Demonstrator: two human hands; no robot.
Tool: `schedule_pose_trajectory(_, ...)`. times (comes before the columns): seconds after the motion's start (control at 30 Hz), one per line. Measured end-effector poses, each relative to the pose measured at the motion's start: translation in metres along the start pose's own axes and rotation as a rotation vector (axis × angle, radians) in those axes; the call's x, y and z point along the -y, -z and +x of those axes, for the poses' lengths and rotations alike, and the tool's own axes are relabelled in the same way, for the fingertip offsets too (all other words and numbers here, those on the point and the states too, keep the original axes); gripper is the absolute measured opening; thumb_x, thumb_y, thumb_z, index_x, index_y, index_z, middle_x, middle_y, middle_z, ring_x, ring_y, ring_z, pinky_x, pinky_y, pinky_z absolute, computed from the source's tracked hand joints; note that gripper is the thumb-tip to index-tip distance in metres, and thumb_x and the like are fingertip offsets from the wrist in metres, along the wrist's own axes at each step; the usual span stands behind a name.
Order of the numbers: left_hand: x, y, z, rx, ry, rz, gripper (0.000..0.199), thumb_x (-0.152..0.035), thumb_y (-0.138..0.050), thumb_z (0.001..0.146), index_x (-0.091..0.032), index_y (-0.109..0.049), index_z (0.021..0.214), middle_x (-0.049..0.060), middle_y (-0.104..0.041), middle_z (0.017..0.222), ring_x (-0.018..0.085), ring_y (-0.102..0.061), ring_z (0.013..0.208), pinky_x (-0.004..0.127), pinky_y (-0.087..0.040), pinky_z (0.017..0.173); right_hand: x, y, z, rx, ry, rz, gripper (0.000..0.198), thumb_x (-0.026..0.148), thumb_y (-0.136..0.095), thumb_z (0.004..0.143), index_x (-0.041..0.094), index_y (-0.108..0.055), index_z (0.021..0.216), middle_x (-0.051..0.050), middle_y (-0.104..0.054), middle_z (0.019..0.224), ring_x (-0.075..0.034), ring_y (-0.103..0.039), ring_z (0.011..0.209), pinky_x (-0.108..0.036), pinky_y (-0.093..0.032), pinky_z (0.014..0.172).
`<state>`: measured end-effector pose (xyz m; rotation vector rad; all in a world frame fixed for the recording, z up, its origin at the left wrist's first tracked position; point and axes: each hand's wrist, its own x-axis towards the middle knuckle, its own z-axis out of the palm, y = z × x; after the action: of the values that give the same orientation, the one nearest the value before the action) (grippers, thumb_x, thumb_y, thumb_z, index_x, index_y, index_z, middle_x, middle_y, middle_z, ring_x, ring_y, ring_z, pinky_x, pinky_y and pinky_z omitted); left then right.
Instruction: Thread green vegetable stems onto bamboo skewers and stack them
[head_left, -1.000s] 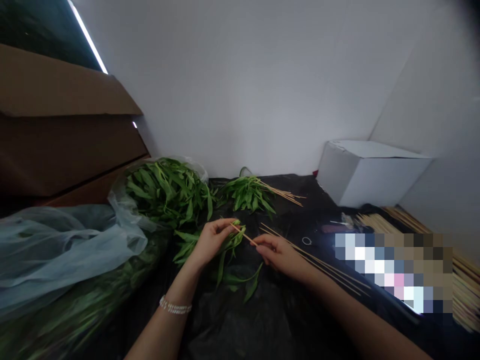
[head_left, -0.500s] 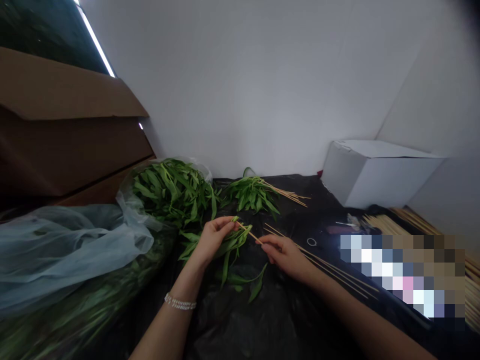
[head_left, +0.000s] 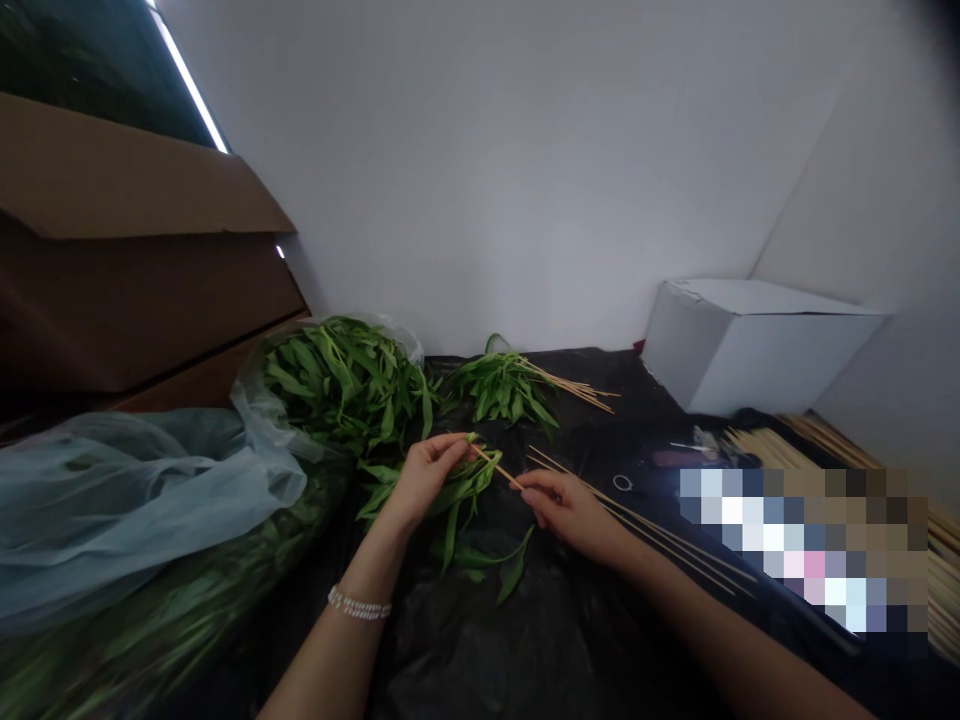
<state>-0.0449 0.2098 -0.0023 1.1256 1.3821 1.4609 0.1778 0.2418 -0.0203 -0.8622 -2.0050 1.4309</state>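
Observation:
My left hand [head_left: 433, 470] is closed in a pinch on a green leafy stem [head_left: 472, 438], at the upper tip of a thin wooden stick [head_left: 501, 470]. My right hand [head_left: 562, 505] pinches the same stick lower down, its fingers closed. The stick slants between the two hands. Below it, loose leafy stems [head_left: 465, 490] lie on the black plastic sheet [head_left: 480, 650], partly hidden by my left hand. Several bare sticks [head_left: 675, 545] lie beside and under my right forearm. Beyond my hands rests a bunch of leaves on sticks [head_left: 510, 388].
A clear bag of leaves [head_left: 345, 375] stands at the back left, with a larger plastic bag [head_left: 150, 500] of greenery nearer. A cardboard box [head_left: 135, 310] is at far left. A white box [head_left: 765, 345] stands right, near bundled sticks [head_left: 772, 450] and a small ring [head_left: 622, 483].
Hardly anything differs. Both hands keep their hold on the stem and the stick, and the whole view has shifted very slightly.

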Motion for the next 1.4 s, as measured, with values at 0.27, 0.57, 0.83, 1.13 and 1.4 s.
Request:
schedule_pose_trajectory(0.27,0.004,0.0014,0.0031,-0.028,-0.018,0.003,0.038,-0.043,-0.078,0.067,-0.012,-0.075,0.091,0.009,-0.076,0.081,0.02,-0.068,0.076,0.036,-0.05,0.085,-0.0013,-0.0009,0.0002,-0.001,0.033,-0.004,0.028,0.032,-0.052,0.087,0.016,-0.067,0.105,0.005,-0.048,0.055,-0.01,-0.045,0.048,-0.022,-0.034,0.049)
schedule_pose_trajectory(0.57,0.003,-0.0007,0.0011,-0.023,0.003,0.018,0.039,-0.043,-0.078,0.067,-0.012,-0.075,0.091,0.008,-0.075,0.08,0.021,-0.068,0.075,0.037,-0.051,0.082,0.0027,-0.0004,-0.001,-0.006,0.01,-0.007,0.027,0.033,-0.052,0.087,0.018,-0.067,0.103,0.005,-0.048,0.055,-0.01,-0.044,0.048,-0.021,-0.032,0.046)
schedule_pose_trajectory(0.83,0.0006,-0.0014,0.0005,-0.05,-0.004,0.009,0.041,-0.044,-0.08,0.064,-0.013,-0.076,0.089,0.01,-0.076,0.081,0.023,-0.069,0.075,0.038,-0.053,0.081,-0.0015,-0.0005,0.0005,-0.013,0.017,-0.006,0.027,0.032,-0.052,0.086,0.017,-0.067,0.103,0.005,-0.048,0.054,-0.01,-0.045,0.048,-0.022,-0.033,0.048)
schedule_pose_trajectory(1.13,0.0046,0.0001,0.0025,-0.047,-0.004,0.019,0.039,-0.042,-0.079,0.065,-0.012,-0.076,0.089,0.009,-0.076,0.079,0.021,-0.069,0.075,0.037,-0.052,0.081,0.0008,-0.0006,-0.0001,-0.002,0.017,-0.018,0.026,0.03,-0.051,0.087,0.017,-0.067,0.103,0.005,-0.047,0.054,-0.009,-0.043,0.048,-0.021,-0.033,0.047)
schedule_pose_trajectory(1.4,0.0073,0.0017,0.0031,-0.047,-0.025,0.056,0.039,-0.043,-0.079,0.066,-0.013,-0.076,0.091,0.009,-0.076,0.081,0.021,-0.069,0.075,0.038,-0.053,0.08,0.0005,-0.001,-0.0006,-0.002,0.016,-0.013,0.026,0.032,-0.051,0.087,0.018,-0.067,0.103,0.006,-0.047,0.053,-0.01,-0.043,0.047,-0.021,-0.033,0.047)
